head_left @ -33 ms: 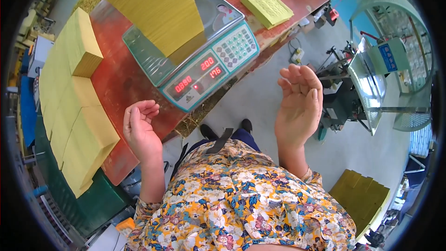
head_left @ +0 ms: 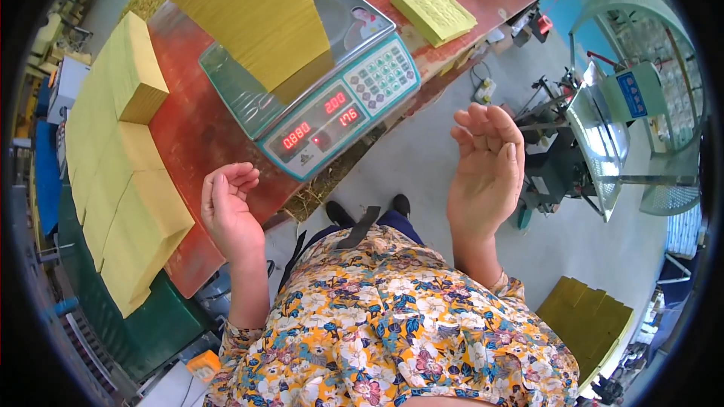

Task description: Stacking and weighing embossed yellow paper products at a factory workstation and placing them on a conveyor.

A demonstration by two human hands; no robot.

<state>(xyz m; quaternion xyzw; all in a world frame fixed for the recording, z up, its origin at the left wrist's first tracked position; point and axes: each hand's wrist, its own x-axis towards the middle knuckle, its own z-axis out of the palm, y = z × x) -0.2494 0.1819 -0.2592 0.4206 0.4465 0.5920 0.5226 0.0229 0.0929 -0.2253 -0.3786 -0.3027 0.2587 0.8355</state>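
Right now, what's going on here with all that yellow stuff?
A person in a flowery top is standing by a red table. Their left hand and right hand are both raised, empty and loosely open, touching nothing. A tall stack of yellow sheets sits on a scale, whose display glows red. A smaller yellow stack lies to the right of the scale, and more yellow stacks are lined up on the left.

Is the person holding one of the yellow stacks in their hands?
No, the left hand and the right hand are both empty, well apart from the tall yellow stack on the scale.
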